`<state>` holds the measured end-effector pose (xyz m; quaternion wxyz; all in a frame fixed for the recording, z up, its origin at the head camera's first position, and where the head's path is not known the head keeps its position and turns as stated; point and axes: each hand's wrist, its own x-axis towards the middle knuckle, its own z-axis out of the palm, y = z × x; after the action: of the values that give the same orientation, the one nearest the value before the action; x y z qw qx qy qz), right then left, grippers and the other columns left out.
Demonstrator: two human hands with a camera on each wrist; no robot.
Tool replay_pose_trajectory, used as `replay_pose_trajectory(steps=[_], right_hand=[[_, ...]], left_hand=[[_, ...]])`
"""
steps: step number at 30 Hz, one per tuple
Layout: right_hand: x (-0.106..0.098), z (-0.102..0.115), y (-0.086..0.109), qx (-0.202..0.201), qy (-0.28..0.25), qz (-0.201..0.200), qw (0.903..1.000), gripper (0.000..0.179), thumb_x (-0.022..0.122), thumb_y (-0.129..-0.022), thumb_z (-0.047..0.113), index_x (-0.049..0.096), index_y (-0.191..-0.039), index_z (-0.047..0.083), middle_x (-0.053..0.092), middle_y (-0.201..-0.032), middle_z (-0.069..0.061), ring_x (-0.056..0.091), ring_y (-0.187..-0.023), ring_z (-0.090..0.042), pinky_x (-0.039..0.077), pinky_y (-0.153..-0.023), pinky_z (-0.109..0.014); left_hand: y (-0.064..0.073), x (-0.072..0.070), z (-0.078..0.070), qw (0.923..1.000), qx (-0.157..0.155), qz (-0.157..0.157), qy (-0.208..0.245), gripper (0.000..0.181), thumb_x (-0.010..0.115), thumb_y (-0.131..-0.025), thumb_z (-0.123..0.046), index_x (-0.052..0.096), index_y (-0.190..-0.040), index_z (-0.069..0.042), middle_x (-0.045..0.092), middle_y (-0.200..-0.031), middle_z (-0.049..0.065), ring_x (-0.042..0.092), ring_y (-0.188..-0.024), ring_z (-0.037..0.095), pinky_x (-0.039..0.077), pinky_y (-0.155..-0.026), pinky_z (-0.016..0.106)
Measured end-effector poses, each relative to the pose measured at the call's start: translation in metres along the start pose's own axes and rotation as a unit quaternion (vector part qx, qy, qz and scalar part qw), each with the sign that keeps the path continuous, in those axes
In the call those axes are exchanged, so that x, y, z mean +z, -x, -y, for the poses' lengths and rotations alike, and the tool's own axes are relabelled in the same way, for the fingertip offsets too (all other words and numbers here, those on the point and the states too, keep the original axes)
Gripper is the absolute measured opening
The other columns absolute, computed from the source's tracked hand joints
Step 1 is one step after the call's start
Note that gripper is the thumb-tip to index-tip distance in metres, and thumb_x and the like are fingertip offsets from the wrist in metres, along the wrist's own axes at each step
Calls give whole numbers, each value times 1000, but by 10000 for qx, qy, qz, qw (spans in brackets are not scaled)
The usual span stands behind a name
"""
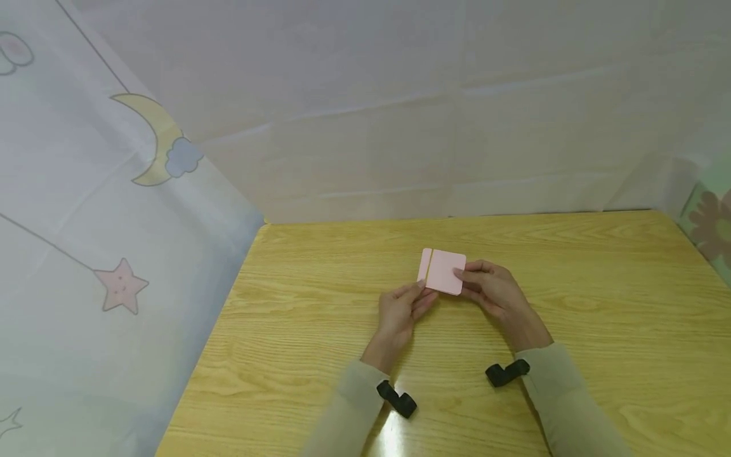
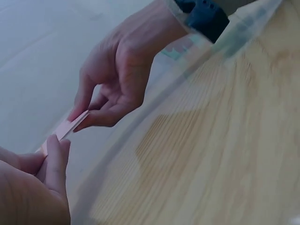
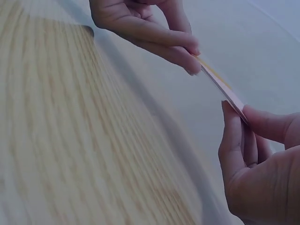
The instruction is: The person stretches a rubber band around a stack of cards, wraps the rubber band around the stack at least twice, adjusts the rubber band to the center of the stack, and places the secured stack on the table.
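Both hands hold a small pink notebook [image 1: 447,271] with rounded corners above the table. A narrow yellow band [image 1: 429,268] runs across its cover near the left edge. My left hand [image 1: 400,311] pinches the lower left corner, thumb on top and fingers beneath. At the right edge, my right hand [image 1: 495,289] pinches it between thumb and fingers. From the left wrist view the notebook [image 2: 65,127] appears nearly edge-on and thin. In the right wrist view its edge [image 3: 225,91] slants between the two hands; the underside is hidden.
A wooden table [image 1: 297,355] spreads beneath the hands. Pale cloth [image 1: 365,152] hangs behind it, and a printed cloth [image 1: 188,254] with a moon and star hangs at the left. Each sleeve carries a black wrist device [image 1: 396,398].
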<state>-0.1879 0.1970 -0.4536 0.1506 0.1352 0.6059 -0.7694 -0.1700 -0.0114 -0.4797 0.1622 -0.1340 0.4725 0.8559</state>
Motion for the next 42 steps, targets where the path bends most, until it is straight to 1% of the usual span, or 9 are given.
replay_pose_trajectory(steps=[4,6,8,15,18,23,32,38,42], right_hand=[[2,-1,2,-143,-56,-160,9998,15,77,-97,12,65,-106,10,65,-103,3,69,-89,-8,63,-77,-21],[5,0,2,-206,-135,-188,9995,13,77,-97,12,66,-104,10,66,-101,3,69,-88,-8,62,-77,-21],[8,-1,2,-252,-220,-212,9992,13,77,-97,11,65,-103,10,66,-99,3,69,-87,-8,62,-76,-20],[19,-2,-1,-220,-361,-249,9988,10,75,-98,7,67,-102,9,65,-99,3,70,-87,-7,63,-77,-19],[18,0,0,-239,-318,-258,9989,13,76,-97,9,65,-105,8,66,-100,2,70,-87,-7,63,-76,-18],[13,2,2,-255,-271,-177,9991,19,76,-97,12,62,-109,7,65,-102,2,70,-88,-8,63,-77,-19],[8,1,3,-245,-336,-165,9990,20,77,-97,11,62,-110,7,66,-102,2,72,-89,-9,64,-79,-23],[7,0,4,-300,-396,-81,9987,16,76,-98,10,62,-107,9,66,-99,4,72,-90,-8,64,-80,-22],[9,-1,2,-343,-446,-70,9984,16,75,-99,10,61,-107,9,67,-99,3,72,-88,-7,64,-78,-20]], left_hand=[[4,9,5,9996,56,-59,287,21,69,-101,-5,74,-115,9,80,-95,14,81,-93,22,64,-94,33],[5,13,6,9992,87,-104,374,20,69,-101,-6,74,-114,9,79,-94,13,81,-93,22,64,-94,33],[5,17,7,9989,115,-137,432,20,69,-101,-6,75,-113,8,79,-94,13,81,-93,21,64,-93,32],[6,26,15,9990,-64,-90,439,18,69,-101,-8,76,-110,7,78,-90,11,81,-91,21,65,-93,36],[5,25,14,9992,-98,-33,375,19,71,-101,-9,77,-110,5,79,-92,12,81,-92,22,65,-93,36],[3,21,9,9998,-123,124,83,21,72,-100,-12,78,-113,4,81,-97,14,81,-93,21,65,-92,35],[-1,11,4,9999,26,-89,126,27,71,-102,-16,75,-117,6,81,-100,15,81,-98,23,65,-93,34],[0,14,8,9999,15,-63,160,23,72,-101,-12,76,-115,6,81,-96,13,81,-91,20,66,-91,33],[1,18,10,9997,-54,29,240,21,71,-101,-10,76,-114,5,81,-96,13,81,-91,20,65,-91,33]])
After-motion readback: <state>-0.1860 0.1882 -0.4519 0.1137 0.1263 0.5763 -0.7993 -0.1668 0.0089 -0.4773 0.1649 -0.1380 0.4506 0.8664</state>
